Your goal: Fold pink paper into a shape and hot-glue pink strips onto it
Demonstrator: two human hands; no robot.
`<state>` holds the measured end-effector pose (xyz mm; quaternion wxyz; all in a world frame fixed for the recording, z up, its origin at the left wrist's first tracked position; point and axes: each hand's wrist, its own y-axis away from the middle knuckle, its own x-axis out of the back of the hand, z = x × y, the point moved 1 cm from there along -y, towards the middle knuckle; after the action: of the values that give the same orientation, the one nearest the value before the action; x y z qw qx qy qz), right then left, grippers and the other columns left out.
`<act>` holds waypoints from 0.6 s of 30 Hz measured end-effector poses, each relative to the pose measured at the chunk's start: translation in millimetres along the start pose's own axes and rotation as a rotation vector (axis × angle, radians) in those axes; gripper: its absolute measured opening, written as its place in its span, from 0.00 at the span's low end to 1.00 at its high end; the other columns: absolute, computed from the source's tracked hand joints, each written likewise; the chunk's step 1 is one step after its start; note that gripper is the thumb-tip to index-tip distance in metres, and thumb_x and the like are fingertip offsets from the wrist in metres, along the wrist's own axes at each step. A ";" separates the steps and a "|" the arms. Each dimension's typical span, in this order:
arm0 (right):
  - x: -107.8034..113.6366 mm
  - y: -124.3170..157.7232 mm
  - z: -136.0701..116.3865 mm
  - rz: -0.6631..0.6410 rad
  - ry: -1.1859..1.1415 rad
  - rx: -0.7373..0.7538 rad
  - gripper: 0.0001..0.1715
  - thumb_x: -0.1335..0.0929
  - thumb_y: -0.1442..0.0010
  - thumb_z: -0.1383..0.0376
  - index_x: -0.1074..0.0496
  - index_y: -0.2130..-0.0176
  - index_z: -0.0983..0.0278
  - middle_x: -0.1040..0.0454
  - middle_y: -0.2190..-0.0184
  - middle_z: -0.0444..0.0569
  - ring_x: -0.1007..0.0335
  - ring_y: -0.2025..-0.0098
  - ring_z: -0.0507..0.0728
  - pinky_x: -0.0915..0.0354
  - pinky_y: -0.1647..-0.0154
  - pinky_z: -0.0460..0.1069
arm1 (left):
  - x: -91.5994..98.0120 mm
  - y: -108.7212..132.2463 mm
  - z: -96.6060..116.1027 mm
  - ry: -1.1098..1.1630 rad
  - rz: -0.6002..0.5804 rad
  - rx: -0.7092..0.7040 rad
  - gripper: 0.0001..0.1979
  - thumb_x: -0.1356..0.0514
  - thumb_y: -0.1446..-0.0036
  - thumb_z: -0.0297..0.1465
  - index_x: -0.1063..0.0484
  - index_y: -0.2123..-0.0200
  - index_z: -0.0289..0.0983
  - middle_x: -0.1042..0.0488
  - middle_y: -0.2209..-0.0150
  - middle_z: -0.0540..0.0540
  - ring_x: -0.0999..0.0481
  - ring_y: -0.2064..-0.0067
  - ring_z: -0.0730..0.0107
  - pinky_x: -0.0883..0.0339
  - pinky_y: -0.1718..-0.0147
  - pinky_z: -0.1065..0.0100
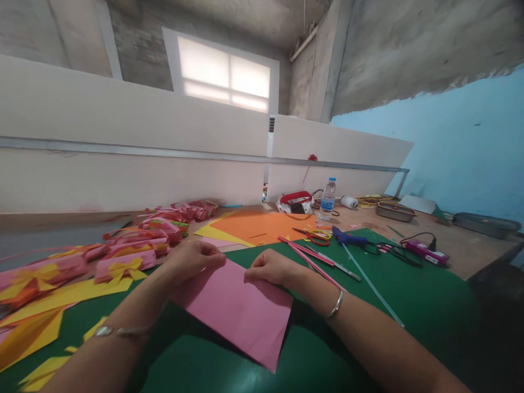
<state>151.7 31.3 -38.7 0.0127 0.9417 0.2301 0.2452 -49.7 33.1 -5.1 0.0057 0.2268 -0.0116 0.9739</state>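
A pink sheet of paper (241,314) lies on the green mat (388,295) in front of me. My left hand (194,259) pinches the sheet's far edge on the left, fingers closed on it. My right hand (272,267) presses and grips the same far edge a little to the right, fingers curled. A bracelet sits on each wrist.
Pink and yellow folded paper pieces (123,256) are piled at the left. Orange paper (262,225), scissors (317,236), a blue glue gun (347,237), pink strips (311,256), a water bottle (327,199) and a tray (395,211) lie beyond. White partition boards (135,147) stand behind.
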 end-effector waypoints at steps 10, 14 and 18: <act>45.5 -6.6 14.4 0.015 0.074 0.040 0.11 0.31 0.52 0.65 0.29 0.81 0.67 0.31 0.87 0.43 0.43 0.87 0.46 0.46 0.83 0.43 | 39.6 -2.8 -19.1 0.022 0.305 0.116 0.10 0.33 0.65 0.36 0.25 0.79 0.37 0.26 0.79 0.48 0.30 0.76 0.66 0.41 0.80 0.70; 69.9 -13.3 19.7 0.262 0.130 0.108 0.14 0.33 0.48 0.65 0.30 0.82 0.67 0.29 0.84 0.47 0.34 0.82 0.51 0.42 0.79 0.45 | 43.5 -4.9 -27.5 0.078 0.325 0.109 0.10 0.33 0.63 0.36 0.25 0.77 0.36 0.25 0.78 0.48 0.28 0.74 0.66 0.41 0.79 0.71; 54.8 -16.9 9.6 0.405 0.147 0.292 0.09 0.31 0.50 0.64 0.24 0.66 0.64 0.24 0.64 0.49 0.31 0.62 0.54 0.40 0.64 0.46 | 21.0 -2.2 -17.1 0.140 0.211 0.111 0.08 0.34 0.63 0.34 0.27 0.79 0.36 0.27 0.83 0.51 0.31 0.80 0.71 0.41 0.82 0.73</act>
<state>191.4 71.3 -24.5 -0.1893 0.9400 0.0701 0.2750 -76.0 35.9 -11.2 -0.1087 0.1559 0.0190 0.9816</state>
